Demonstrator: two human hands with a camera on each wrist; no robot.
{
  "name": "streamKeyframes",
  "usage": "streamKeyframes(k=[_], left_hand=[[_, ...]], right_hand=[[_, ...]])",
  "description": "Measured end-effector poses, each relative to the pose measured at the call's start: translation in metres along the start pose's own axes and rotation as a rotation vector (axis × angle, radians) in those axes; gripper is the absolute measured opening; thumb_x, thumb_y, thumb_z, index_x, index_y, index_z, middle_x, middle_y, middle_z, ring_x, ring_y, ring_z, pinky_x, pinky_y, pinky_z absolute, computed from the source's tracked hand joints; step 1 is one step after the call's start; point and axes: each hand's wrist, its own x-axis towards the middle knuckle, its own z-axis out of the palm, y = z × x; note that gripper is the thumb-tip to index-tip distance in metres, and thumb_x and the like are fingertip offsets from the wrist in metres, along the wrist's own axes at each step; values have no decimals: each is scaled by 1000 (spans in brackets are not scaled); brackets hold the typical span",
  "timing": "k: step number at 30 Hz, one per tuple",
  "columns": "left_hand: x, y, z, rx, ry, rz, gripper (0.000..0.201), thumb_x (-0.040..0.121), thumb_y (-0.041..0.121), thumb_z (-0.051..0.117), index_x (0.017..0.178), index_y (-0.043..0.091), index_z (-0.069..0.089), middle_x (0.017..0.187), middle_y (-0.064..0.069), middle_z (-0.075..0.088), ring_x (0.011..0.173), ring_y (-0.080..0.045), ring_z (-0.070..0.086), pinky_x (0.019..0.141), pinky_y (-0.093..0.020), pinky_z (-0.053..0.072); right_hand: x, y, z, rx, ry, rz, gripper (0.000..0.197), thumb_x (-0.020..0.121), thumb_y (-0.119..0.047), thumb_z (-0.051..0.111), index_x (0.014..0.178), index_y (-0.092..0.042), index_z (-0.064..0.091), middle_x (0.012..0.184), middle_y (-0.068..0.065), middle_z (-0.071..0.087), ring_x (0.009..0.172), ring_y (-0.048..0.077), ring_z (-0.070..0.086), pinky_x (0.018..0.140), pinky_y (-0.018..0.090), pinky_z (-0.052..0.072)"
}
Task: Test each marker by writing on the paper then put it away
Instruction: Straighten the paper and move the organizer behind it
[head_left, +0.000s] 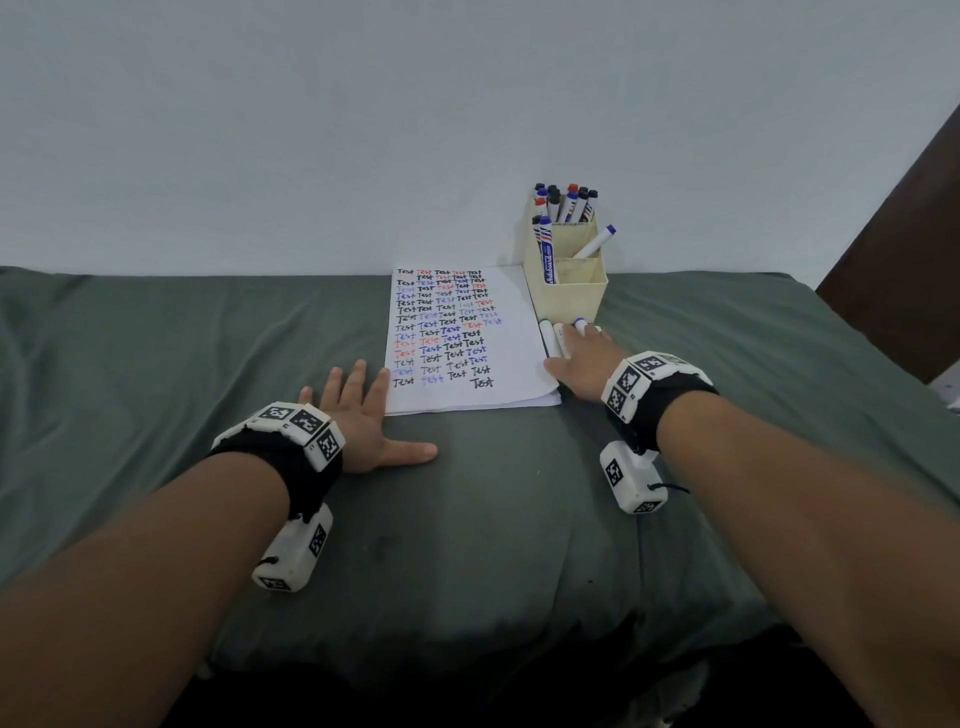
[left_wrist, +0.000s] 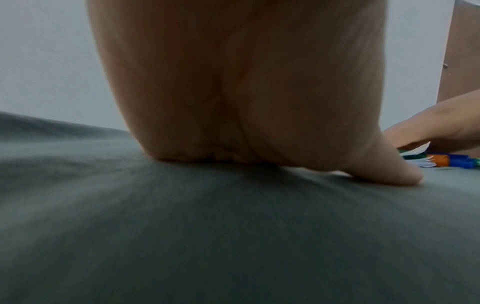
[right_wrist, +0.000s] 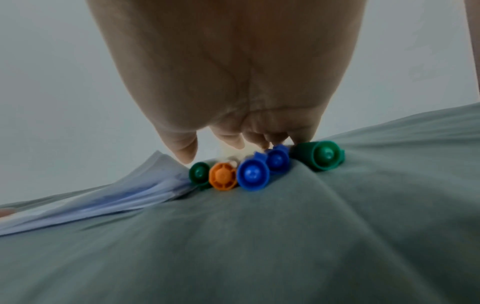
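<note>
Holder behind markers (beside paper)

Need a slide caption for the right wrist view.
Right hand reaches over five capped markers lying beside the paper on green cloth.

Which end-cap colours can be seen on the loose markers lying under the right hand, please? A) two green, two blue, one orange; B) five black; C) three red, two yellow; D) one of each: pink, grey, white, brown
A: the right wrist view shows a row of marker ends beneath the right hand: green, orange, blue, blue, green.
</note>
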Motion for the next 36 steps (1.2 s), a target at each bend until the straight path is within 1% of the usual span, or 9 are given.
streamKeyframes(k=[6, 12, 17, 19, 22, 24, 26, 28, 36], left_hand=[[1, -1, 0, -4, 0, 3, 135, 56, 103, 35, 154, 30, -21, 162, 0, -28, 150, -26, -23, 120, -57, -4], [2, -2, -1, -7, -13, 3, 136, 54, 103, 35, 154, 30, -22, 162, 1, -29, 150, -26, -24, 120, -57, -5], [2, -2, 0, -7, -6, 4, 136, 55, 103, 35, 154, 30, -21, 162, 0, -28, 150, -26, -23, 120, -56, -5], [2, -1, 0, -10, -4, 4, 136, 55, 103, 35, 154, 30, -21, 162, 0, -28, 150, -26, -23, 120, -56, -5], [2, -1, 0, -14, -5, 3, 136, 55, 103, 36, 154, 31, -21, 162, 0, -28, 150, -26, -23, 120, -56, -5], [2, -1, 0, -15, -4, 4, 136, 54, 103, 36, 154, 31, -21, 162, 0, -28, 150, -26, -23, 120, -56, -5], [2, -2, 0, -17, -5, 3, 136, 54, 103, 36, 154, 30, -22, 162, 0, -28, 150, -26, -23, 120, -56, -5], [3, -2, 1, -21, 1, 5, 137, 53, 104, 35, 154, 31, -22, 162, 0, -28, 150, -26, -23, 120, -56, -5], [7, -4, 4, -37, 10, 11, 152, 30, 109, 21, 154, 32, -21, 162, 2, -29, 150, -25, -23, 120, -56, -6]], right_hand=[[7, 7, -3, -48, -40, -5, 64, 102, -48, 42, 151, -10, 30, 163, 14, 22, 150, 33, 19, 117, 52, 28], [11, 3, -3, -87, 2, -18, 69, 102, -53, 42, 152, -7, 29, 161, 11, 21, 147, 33, 22, 112, 43, 29], [6, 3, -8, -24, 40, -56, 68, 101, -56, 43, 152, -13, 30, 156, 10, 29, 144, 33, 27, 110, 46, 32], [3, 4, -12, -14, 34, -51, 69, 102, -56, 41, 152, -9, 32, 158, 12, 30, 145, 33, 28, 113, 47, 34], [-4, 8, -14, -36, -42, -42, 68, 103, -57, 38, 144, -3, 39, 155, 19, 34, 141, 35, 35, 109, 42, 35], [-9, 10, -12, -63, -82, -51, 74, 103, -59, 37, 150, -2, 32, 161, 19, 25, 147, 35, 28, 113, 43, 31], [-13, 10, -9, -96, -121, -56, 82, 103, -60, 35, 160, -5, 15, 169, 15, 7, 155, 33, 10, 121, 45, 22], [-14, 8, -6, -118, -136, -50, 84, 103, -61, 34, 162, -8, 6, 171, 12, -2, 157, 32, -2, 125, 46, 14], [-6, 1, -4, -103, -116, -10, 84, 103, -58, 36, 162, -10, 0, 171, 5, -4, 157, 28, -4, 123, 48, 11]])
